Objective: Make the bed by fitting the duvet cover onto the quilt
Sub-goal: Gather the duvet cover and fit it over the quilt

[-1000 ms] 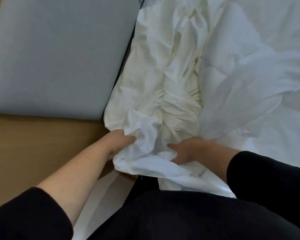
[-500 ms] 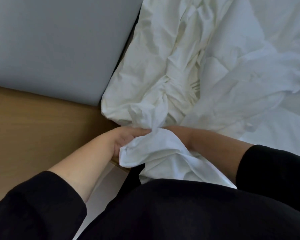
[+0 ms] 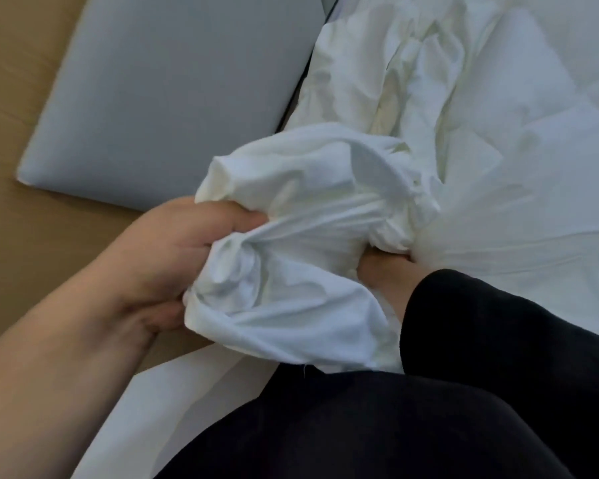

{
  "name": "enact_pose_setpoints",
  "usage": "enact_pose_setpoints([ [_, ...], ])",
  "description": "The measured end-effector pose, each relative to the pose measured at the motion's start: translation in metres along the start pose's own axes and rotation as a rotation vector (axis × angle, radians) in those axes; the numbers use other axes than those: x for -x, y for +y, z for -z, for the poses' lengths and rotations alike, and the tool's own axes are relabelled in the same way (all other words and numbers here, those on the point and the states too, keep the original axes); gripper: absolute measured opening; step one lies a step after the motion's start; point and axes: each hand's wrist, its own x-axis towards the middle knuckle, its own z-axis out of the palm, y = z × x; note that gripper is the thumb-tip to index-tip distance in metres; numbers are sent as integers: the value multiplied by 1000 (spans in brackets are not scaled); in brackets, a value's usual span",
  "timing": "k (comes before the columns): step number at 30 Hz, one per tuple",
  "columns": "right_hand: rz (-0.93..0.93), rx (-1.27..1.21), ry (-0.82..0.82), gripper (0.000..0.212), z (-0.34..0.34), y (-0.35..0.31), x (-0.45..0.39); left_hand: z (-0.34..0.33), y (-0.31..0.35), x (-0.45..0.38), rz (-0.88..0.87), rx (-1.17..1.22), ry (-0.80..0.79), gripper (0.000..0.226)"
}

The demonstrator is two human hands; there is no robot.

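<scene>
Both hands [image 3: 173, 257] grip the bunched duvet cover [image 3: 301, 216].

White duvet cover [image 3: 291, 188] — grey headboard [image 3: 173, 95].

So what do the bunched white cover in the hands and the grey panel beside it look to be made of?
Bunched white cover: thin matte woven cloth, likely cotton; it gathers into fine creases where the left hand grips it. Grey panel: smooth, flat and matte, possibly upholstery; no weave is visible.
</scene>
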Motion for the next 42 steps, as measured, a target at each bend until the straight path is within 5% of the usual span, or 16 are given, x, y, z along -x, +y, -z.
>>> enact_pose_setpoints([
  [2,-34,-79,-47,68,-6,23,1,0,0,-1,18,50,50,39],
  [6,13,-164,67,86,-5,35,25,-15,3,-2,-82,156,6,19],
  [11,318,-623,23,41,38,27,121,-30,3,-11,14,-33,-218,23],
  [14,370,-1207,1,15,63,40,187,-67,-4,-19,84,-125,-338,31],
  [18,545,-1940,-196,75,68,75,247,-118,-19,-29,27,-722,-498,70],
  [21,609,-1903,-155,107,46,104,263,-127,-37,-40,-117,-904,-447,81],
  [25,329,-1547,170,42,32,118,282,-96,-78,-67,1,-644,-353,79],
  [28,27,-1473,397,47,24,124,282,-55,-133,-102,-26,-781,59,48],
  [29,-44,-1512,449,45,23,124,282,-42,-150,-107,56,-817,121,57],
  [31,-167,-1594,528,37,19,127,280,-25,-185,-109,366,-566,76,89],
  [34,-332,-1594,580,27,12,132,277,-26,-214,-105,582,-235,-66,57],
  [38,-594,-1719,583,16,16,137,278,-57,-205,-107,392,-498,-171,24],
  [42,-573,-1562,503,70,48,140,282,-77,-174,-95,290,-303,-132,30],
])
